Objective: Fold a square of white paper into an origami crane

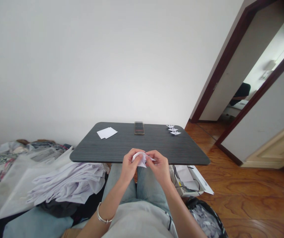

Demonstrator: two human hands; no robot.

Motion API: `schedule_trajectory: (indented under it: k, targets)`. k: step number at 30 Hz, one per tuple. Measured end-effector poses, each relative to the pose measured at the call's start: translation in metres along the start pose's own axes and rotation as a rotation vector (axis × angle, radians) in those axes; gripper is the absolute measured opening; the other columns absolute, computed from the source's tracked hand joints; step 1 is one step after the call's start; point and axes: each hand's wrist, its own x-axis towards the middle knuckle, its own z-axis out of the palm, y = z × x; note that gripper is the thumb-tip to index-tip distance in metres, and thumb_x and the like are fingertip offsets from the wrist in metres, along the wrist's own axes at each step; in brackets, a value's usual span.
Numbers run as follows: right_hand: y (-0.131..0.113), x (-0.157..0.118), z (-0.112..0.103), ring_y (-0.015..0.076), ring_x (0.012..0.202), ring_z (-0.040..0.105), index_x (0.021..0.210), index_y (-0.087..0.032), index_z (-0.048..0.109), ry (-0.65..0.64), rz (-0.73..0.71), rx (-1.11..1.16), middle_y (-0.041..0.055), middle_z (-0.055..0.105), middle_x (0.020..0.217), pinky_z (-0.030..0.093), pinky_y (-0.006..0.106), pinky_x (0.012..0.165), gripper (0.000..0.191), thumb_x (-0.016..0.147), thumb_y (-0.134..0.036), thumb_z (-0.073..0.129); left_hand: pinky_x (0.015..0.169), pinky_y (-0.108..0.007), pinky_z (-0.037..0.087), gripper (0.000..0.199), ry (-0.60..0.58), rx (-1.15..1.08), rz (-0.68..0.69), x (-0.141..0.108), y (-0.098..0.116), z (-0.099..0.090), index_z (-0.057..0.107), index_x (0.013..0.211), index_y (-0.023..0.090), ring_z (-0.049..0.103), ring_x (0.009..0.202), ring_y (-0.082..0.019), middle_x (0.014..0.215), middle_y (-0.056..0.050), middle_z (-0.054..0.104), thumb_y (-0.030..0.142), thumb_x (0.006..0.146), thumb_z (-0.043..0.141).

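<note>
A partly folded piece of white paper (143,160) is held between both hands at the front edge of the dark table (122,147). My left hand (130,163) pinches its left side, thumb on top. On the right side, my right hand (159,162) grips the paper between thumb and fingers. The fingertips hide parts of the folds. White paper sheets (107,132) lie overlapping at the table's back left. Several small folded paper shapes with pointed ends (173,130) stand in a row at the back right.
A phone (139,128) lies at the table's back middle. White cloth or paper (70,181) is heaped at the left. Right of my legs are a box (186,178) with cables and a black bag (205,218) of paper pieces. A doorway opens at the right.
</note>
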Motion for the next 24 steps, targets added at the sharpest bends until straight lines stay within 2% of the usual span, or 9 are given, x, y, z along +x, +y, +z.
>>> schedule_trajectory:
  k: [6,11,16,21,24]
  targets:
    - [-0.010,-0.002,0.000,0.0113,0.052,0.055,0.076,-0.017,0.062,-0.002,0.063,0.159,-0.0015,0.059,0.064,0.047,0.023,0.051,0.007,0.073,-0.020,0.055,0.061,-0.023,0.040,0.016,-0.009,-0.008,0.041,-0.001,0.003,-0.002,0.064,0.075,0.016,0.052,0.068,-0.014,0.074,-0.002,0.058,0.024,0.077,0.049]
    - [-0.007,-0.002,0.000,0.0122,0.052,0.058,0.072,-0.018,0.061,-0.012,0.081,0.273,-0.0017,0.060,0.059,0.049,0.025,0.054,0.005,0.072,-0.021,0.058,0.072,-0.027,0.042,0.018,-0.020,-0.042,0.100,0.000,0.004,-0.003,0.063,0.067,0.016,0.054,0.080,-0.017,0.082,-0.005,0.057,0.024,0.077,0.050]
    - [-0.005,-0.002,-0.005,0.0142,0.055,0.062,0.076,-0.018,0.062,-0.063,0.085,0.341,0.0007,0.064,0.059,0.052,0.027,0.057,0.012,0.075,-0.029,0.058,0.076,-0.029,0.042,0.018,-0.001,0.008,0.130,0.000,0.006,-0.004,0.061,0.067,0.016,0.055,0.082,-0.018,0.084,-0.005,0.058,0.024,0.078,0.049]
    - [-0.008,-0.001,-0.010,0.0133,0.055,0.062,0.086,-0.017,0.062,-0.056,0.151,0.427,0.0019,0.067,0.062,0.051,0.024,0.053,0.023,0.077,-0.038,0.057,0.078,-0.029,0.040,0.019,0.008,0.093,0.203,-0.001,0.010,-0.004,0.060,0.068,0.016,0.055,0.083,-0.018,0.083,-0.004,0.058,0.017,0.079,0.045]
    - [-0.006,0.002,-0.011,0.0109,0.050,0.060,0.077,-0.016,0.063,-0.065,0.206,0.393,0.0031,0.067,0.065,0.050,0.021,0.050,0.024,0.075,-0.040,0.061,0.077,-0.029,0.040,0.020,0.007,0.142,0.247,-0.002,0.010,-0.004,0.060,0.070,0.016,0.055,0.082,-0.017,0.083,-0.004,0.058,0.014,0.080,0.043]
